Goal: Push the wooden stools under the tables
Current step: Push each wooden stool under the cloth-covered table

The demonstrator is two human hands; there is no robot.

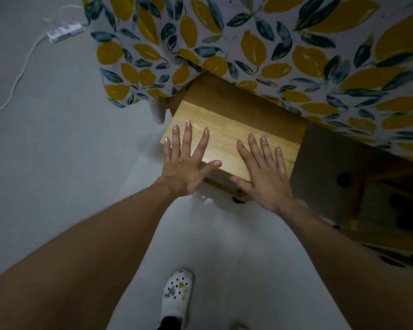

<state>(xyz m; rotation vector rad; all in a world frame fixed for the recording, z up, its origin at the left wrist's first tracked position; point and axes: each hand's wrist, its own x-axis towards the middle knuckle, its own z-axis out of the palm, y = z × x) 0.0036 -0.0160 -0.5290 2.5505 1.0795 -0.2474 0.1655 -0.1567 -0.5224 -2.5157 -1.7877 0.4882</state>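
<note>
2 flat hands (left [181, 163], right [264, 172]) press the wooden stool [234, 129], half under the tablecloth [284, 44].

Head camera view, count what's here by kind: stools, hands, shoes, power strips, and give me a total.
Wooden stools: 1
Hands: 2, left hand, right hand, both flat on the seat
Shoes: 1
Power strips: 1
Total: 5

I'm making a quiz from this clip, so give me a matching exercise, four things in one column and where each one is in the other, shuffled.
Things:
1. wooden stool
2. power strip
3. white clog
4. left hand

Places:
A. far left on the floor, with its cord
B. flat, open, on the stool's near left part
C. partly under the lemon-print tablecloth
D. on the floor between the forearms

Pairs: 1-C, 2-A, 3-D, 4-B
</note>
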